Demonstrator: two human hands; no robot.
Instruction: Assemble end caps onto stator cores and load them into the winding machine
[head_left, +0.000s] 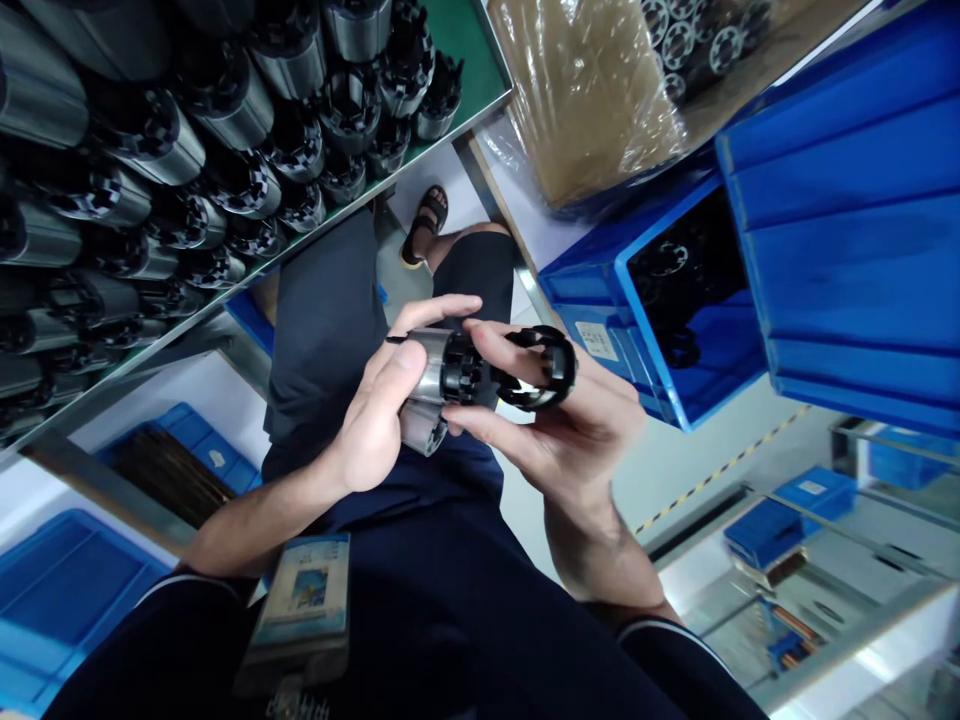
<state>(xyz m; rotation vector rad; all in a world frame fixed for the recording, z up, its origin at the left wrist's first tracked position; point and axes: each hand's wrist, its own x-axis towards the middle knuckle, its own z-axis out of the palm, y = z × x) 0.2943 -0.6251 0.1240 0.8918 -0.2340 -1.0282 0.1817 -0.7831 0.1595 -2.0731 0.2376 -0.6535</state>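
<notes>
In front of my lap, my left hand [375, 420] is closed around a silver metal cylinder [427, 372], lying roughly sideways. A black slotted plastic end piece [459, 370] sits at the cylinder's right end. Just below it is a second metal cylinder [425, 428], partly hidden by my left hand and the first one. My right hand [577, 430] has its thumb and a finger at the black end piece. A loose black toothed plastic ring [559, 368] is held in the same hand, around or against its fingers; the exact hold is hard to see.
Rows of metal cylinders with black ends [232, 190] stand on a green-topped table [480, 75] at upper left. A blue bin [660, 390] with black parts stands at right, by another large blue bin [855, 220]. Plastic-wrapped cardboard [592, 90] and metal rings [679, 45] lie above.
</notes>
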